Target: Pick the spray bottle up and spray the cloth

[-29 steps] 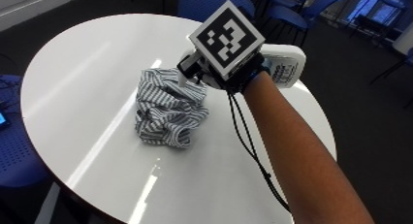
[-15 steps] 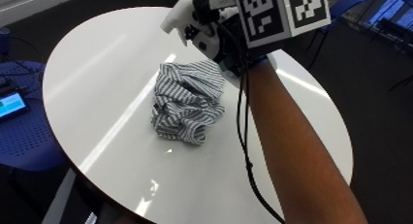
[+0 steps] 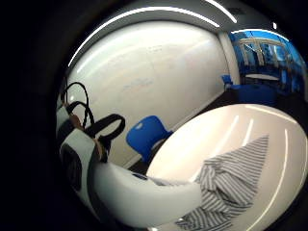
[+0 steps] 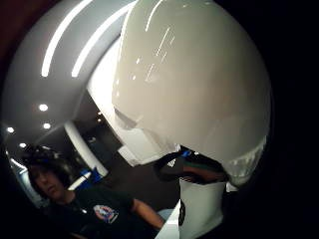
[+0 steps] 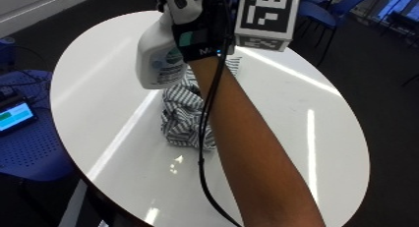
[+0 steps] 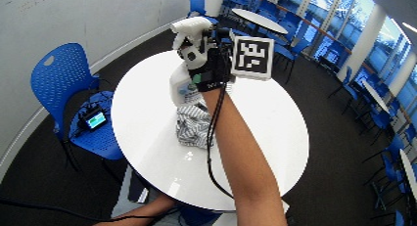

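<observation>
My gloved right hand (image 5: 199, 28) grips a white spray bottle (image 5: 159, 55) by its neck and holds it in the air above the round white table (image 5: 308, 133). The bottle (image 6: 184, 81) hangs upright, with its spray head (image 6: 188, 25) above the hand (image 6: 205, 64). Below it, a crumpled grey-and-white striped cloth (image 5: 187, 114) lies on the table. In the little finger side palm view the bottle (image 3: 139, 195) runs beside the palm with the cloth (image 3: 231, 187) beneath. The bottle body (image 4: 194, 84) fills the thumb side palm view.
A blue chair (image 6: 62, 89) with a small lit screen (image 6: 96, 120) on its seat stands beside the table. More blue chairs (image 6: 293, 50) and tables stand behind. Bare tabletop lies all around the cloth.
The hand has lifted the spray bottle off the table and now holds it upright in the air over the cloth. The outside camera has shifted too.
</observation>
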